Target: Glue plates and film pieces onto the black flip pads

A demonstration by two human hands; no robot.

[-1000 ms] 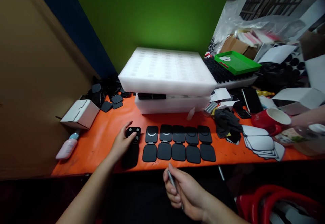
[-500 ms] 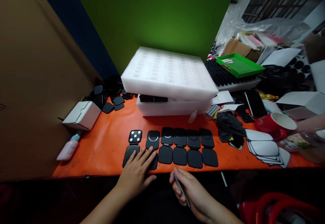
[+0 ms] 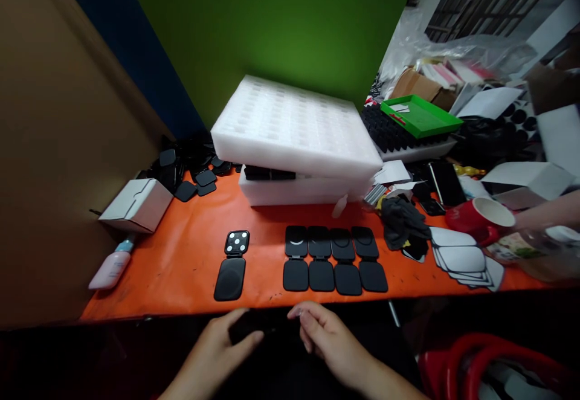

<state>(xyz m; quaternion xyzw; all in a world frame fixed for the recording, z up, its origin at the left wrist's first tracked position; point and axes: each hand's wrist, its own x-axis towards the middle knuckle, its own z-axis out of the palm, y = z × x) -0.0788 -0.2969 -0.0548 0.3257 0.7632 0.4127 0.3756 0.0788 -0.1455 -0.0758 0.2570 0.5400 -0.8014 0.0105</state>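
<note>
Two hands sit low, under the near edge of the orange table (image 3: 181, 249).

Left hand (image 3: 212, 354): thumb and fingers are closed on a black piece (image 3: 244, 327). The piece lies at the hand's 1 o'clock, off the table and dark against the lap, so its shape is hard to read.

Right hand (image 3: 333, 345): it sits at 3 o'clock of the piece with fingers curled and tips close to the piece's right end. Touching or just apart, cannot tell. Whether this hand holds anything of its own, cannot tell either.

Judgement: the step in hand looks like work on this one piece, held between both hands away from the table. A next move would call for a steady left grip and a fine approach by the right fingertips, since the piece looks small and thin.

On the table, at 12 o'clock of the left hand, an open dotted case (image 3: 236, 243) lies alone. At 1 o'clock of the right hand, a row of four cases (image 3: 335, 259) lies side by side, touching. Behind them, at 12 o'clock, are stacked foam trays (image 3: 294, 134).
</note>
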